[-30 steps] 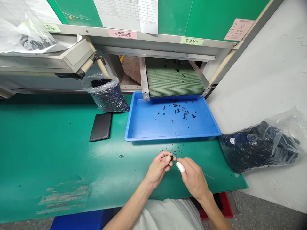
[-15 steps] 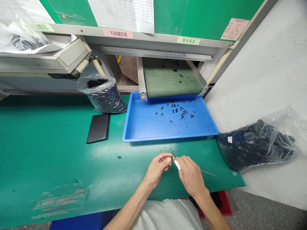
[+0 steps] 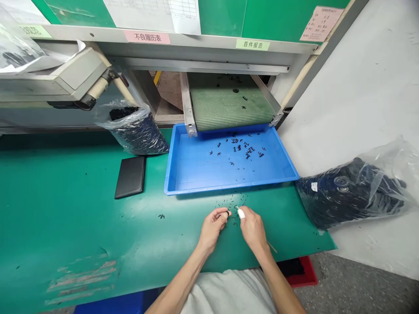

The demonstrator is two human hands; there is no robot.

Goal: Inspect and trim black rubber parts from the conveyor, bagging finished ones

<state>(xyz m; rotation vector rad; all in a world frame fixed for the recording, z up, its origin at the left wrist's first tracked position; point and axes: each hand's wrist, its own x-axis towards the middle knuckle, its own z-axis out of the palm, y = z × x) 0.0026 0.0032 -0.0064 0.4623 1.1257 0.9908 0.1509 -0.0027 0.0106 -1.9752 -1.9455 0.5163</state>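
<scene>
Between the thumb and fingers of my left hand point(image 3: 211, 229) is a small black part point(image 3: 228, 213), mostly covered by the fingertips. My right hand point(image 3: 253, 229), with a white wrap point(image 3: 241, 213) on one finger, is closed around a thin tool point(image 3: 272, 247). Its slim end sticks out behind the hand, and its tip points up toward the tray; the kind of tool is unclear. A small gap separates the two hands. Tiny black scraps point(image 3: 232, 201) lie scattered on the green table point(image 3: 81, 235) just beyond them. Farther left lies one loose black branched piece point(image 3: 161, 216).
A blue tray point(image 3: 183, 190) holding several small black pieces sits under the end of a green conveyor belt point(image 3: 229, 109). Left are a bag of black parts point(image 3: 142, 135) and a black wallet-like case point(image 3: 130, 176). Another filled bag point(image 3: 350, 196) leans right. A red bin point(image 3: 309, 272) stands below.
My hands have moved apart, with the right hand and its tool drawn off the black part. The view has shifted slightly.
</scene>
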